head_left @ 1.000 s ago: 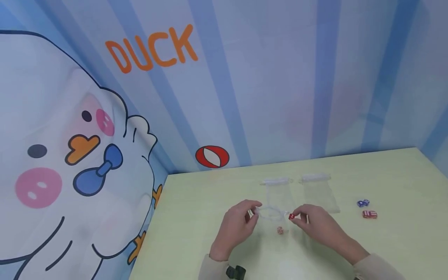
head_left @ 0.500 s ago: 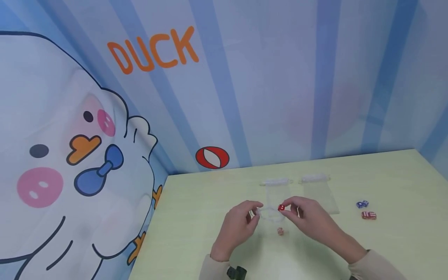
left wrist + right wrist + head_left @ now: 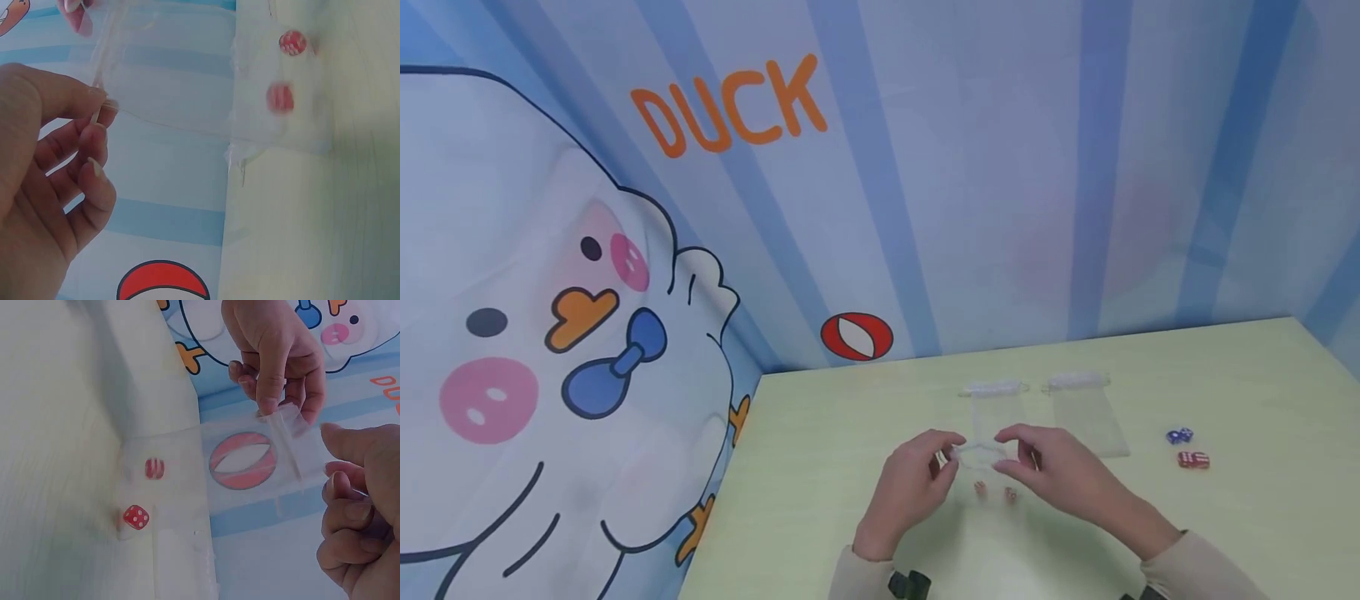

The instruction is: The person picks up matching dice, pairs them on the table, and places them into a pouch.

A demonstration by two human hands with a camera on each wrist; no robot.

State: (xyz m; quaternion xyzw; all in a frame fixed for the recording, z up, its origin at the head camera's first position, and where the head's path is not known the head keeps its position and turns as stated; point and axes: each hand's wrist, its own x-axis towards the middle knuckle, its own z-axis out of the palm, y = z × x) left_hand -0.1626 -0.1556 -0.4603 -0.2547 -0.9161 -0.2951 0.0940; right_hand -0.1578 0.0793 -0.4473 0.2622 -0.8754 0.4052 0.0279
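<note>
A sheer white drawstring bag (image 3: 981, 446) hangs over the near part of the table. My left hand (image 3: 904, 492) pinches its top hem between thumb and forefinger, plain in the left wrist view. Low in the bag are two red dice: a spotted die (image 3: 136, 517) at one corner and a blurred die (image 3: 155, 468) beside it. At the other side of the bag's mouth is my right hand (image 3: 1067, 467), thumb and forefinger apart with nothing between them. Its other fingers are loosely curled in the right wrist view.
Two more sheer bags lie flat farther back, a left bag (image 3: 996, 408) and a right bag (image 3: 1082, 412). To the right on the table (image 3: 1247, 517) are blue dice (image 3: 1179, 435) and red dice (image 3: 1192, 460). A printed cloth backdrop (image 3: 985, 208) stands behind the table.
The right hand moved left to the bag's mouth and let go of a red die, which is now low in the bag beside the first. The left hand stays at the hem.
</note>
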